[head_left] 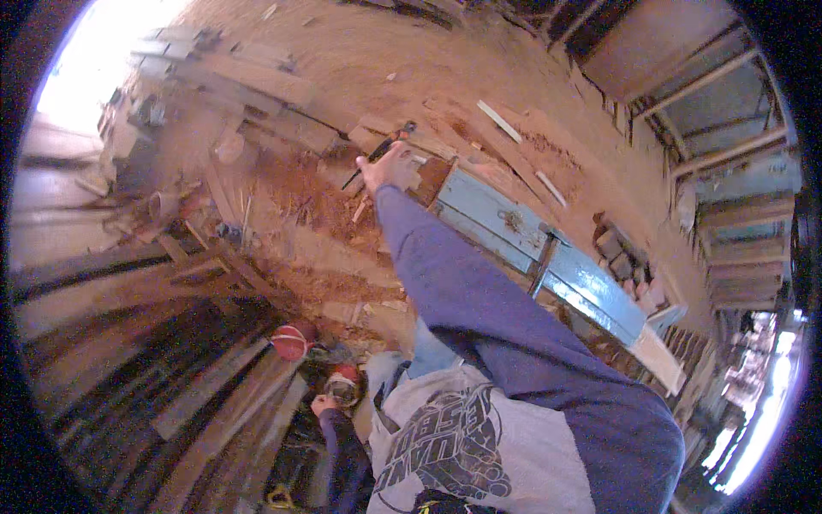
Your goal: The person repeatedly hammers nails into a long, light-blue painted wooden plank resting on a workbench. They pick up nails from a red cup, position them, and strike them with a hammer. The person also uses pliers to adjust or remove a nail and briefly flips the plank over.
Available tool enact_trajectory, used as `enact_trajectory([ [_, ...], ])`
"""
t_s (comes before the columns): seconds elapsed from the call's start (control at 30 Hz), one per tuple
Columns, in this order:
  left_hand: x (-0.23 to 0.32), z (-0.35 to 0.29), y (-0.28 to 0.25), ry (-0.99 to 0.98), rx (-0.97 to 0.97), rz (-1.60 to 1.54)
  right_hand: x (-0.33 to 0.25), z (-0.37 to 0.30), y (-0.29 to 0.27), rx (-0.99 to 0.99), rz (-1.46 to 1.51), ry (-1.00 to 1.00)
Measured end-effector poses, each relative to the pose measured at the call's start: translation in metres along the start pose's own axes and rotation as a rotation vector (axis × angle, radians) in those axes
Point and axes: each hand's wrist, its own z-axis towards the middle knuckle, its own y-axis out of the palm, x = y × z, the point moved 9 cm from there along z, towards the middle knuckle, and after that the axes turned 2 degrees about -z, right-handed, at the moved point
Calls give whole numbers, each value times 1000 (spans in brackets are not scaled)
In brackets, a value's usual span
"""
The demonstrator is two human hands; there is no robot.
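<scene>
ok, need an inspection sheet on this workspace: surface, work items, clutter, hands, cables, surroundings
Surface: brown ground, strewn with reddish-brown debris.
Work items: dark long tool; red-topped object near the wearer's body, type unclear.
Clutter: red ball-shaped object, white strips, blocks beside a pale blue panel.
Hands: right hand holds the dark long tool; left hand is at the red-topped object, grip unclear.
Cables: nothing seen clearly.
Surroundings: long boards lower left, wooden framing upper right; left side blurred.
</scene>
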Motion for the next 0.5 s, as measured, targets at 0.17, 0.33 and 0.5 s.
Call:
enact_trajectory([
  [0.17,42,-14,2,-251,-82,-661,-31,-7,-33,-249,30,-13],
  [0.33,188,16,-23,-175,-251,-792,-54,-15,-64,-405,33,-63],
  [0.5,441,-25,6,236,-376,-375,-16,-19,-76,-742,641,20],
])
